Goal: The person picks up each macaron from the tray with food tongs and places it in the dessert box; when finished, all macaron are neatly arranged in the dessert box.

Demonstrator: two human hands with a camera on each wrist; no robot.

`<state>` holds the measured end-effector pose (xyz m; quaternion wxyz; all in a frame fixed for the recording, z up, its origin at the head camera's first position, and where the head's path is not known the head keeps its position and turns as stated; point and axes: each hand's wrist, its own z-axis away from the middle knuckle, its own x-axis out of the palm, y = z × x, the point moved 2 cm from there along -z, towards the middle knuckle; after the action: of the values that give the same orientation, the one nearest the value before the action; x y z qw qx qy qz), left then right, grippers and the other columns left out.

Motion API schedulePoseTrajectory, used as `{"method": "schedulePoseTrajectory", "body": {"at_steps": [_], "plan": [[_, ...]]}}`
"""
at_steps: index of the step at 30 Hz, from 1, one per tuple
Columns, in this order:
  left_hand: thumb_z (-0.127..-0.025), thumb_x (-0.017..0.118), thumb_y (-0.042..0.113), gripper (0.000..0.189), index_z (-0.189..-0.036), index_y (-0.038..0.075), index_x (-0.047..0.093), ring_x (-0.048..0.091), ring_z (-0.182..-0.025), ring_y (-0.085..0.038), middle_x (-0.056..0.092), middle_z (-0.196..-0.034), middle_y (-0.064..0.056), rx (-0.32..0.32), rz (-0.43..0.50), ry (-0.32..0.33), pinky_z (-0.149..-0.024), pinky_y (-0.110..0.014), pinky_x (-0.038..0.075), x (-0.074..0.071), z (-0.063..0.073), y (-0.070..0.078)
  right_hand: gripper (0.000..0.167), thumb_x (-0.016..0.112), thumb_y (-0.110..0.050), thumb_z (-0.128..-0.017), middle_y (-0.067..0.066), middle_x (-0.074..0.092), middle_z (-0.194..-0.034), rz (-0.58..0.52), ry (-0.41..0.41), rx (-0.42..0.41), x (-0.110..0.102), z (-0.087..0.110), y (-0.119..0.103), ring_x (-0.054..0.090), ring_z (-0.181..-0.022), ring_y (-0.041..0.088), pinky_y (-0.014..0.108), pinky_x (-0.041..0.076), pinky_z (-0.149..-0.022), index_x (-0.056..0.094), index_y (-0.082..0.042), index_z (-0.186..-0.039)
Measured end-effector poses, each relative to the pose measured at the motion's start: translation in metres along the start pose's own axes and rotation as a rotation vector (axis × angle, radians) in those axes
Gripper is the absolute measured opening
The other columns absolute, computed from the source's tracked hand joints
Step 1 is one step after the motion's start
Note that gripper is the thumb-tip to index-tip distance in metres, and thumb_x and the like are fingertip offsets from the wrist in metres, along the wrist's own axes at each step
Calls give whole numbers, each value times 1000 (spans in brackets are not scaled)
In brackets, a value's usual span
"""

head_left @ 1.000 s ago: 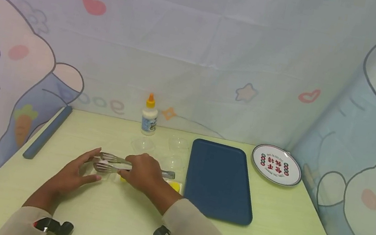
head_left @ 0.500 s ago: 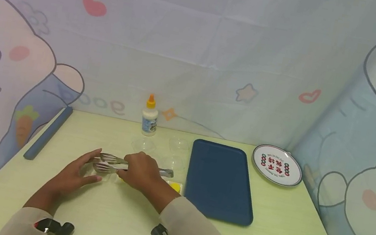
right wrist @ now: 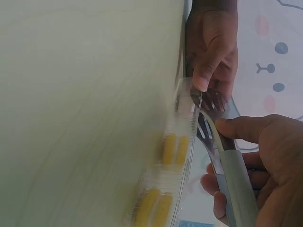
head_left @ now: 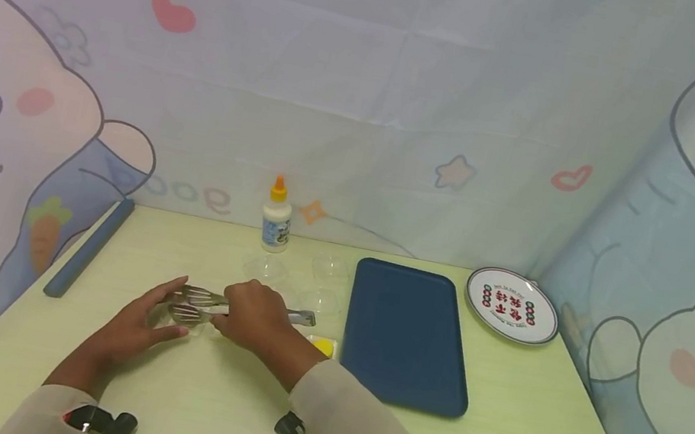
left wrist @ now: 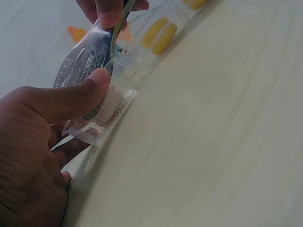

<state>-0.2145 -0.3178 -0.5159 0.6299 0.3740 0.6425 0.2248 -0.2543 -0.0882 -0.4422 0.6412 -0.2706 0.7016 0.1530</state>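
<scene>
My right hand [head_left: 256, 317] grips metal serving tongs [right wrist: 234, 182] by their handles, with the slotted heads pointing left. Those heads reach into a small clear plastic box [left wrist: 83, 130], which my left hand [head_left: 135, 331] holds between thumb and fingers. Inside the box is a pale pinkish item [left wrist: 111, 101], partly hidden by the tongs and my thumb. Whether the tongs pinch it I cannot tell. Yellow macarons [right wrist: 175, 149], each with a pale middle layer, sit in clear boxes in a row to the right.
A dark blue tray [head_left: 410, 337] lies right of the boxes, with a printed plate [head_left: 511, 305] beyond it. Several clear plastic pieces [head_left: 329, 268] stand behind my right hand. At the back is a white bottle [head_left: 276, 224] with an orange cap. A blue bar [head_left: 91, 248] lies along the left edge.
My right hand has shifted slightly left with the tongs, bringing their heads farther toward my left hand. The left hand stays in place around the box.
</scene>
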Motion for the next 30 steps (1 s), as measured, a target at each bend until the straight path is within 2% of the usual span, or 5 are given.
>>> {"method": "schedulePoseTrajectory", "body": {"at_steps": [6,12,18,24,30], "plan": [[-98,84,28,95,-173,10,28,28,-158,-64,41,-169,-32,30,11,5,-118,-88,22,0,-2,-2,27,80,-47,-98,-13,63,-71,-31,21,16,0,1,2,53,-62,6,27,42,-52,75,-22,-91],[-98,83,30,96,-174,12,26,24,-159,-64,38,-171,-32,2,37,-8,-118,-90,19,0,-2,-5,28,82,-45,-97,-11,75,-84,-129,48,46,0,8,10,57,-68,5,26,44,-56,82,-19,-107],[-97,85,30,96,-173,10,28,28,-160,-61,41,-172,-26,17,11,9,-120,-87,21,0,-2,-7,27,83,-46,-95,-9,74,-84,-209,90,61,-4,19,26,60,-73,9,24,42,-57,82,-20,-104],[-97,85,31,97,-173,10,27,32,-158,-60,45,-168,-26,13,-9,18,-120,-86,24,1,-2,-4,37,86,-43,-94,-6,83,-104,-315,157,90,-14,34,43,67,-81,10,22,42,-59,84,-18,-121],[-97,85,31,96,-172,9,29,35,-156,-59,47,-167,-26,25,-21,27,-119,-86,26,3,-2,-4,36,87,-42,-93,-4,84,-104,-390,172,129,-21,50,58,65,-78,6,20,46,-60,84,-16,-119]]}}
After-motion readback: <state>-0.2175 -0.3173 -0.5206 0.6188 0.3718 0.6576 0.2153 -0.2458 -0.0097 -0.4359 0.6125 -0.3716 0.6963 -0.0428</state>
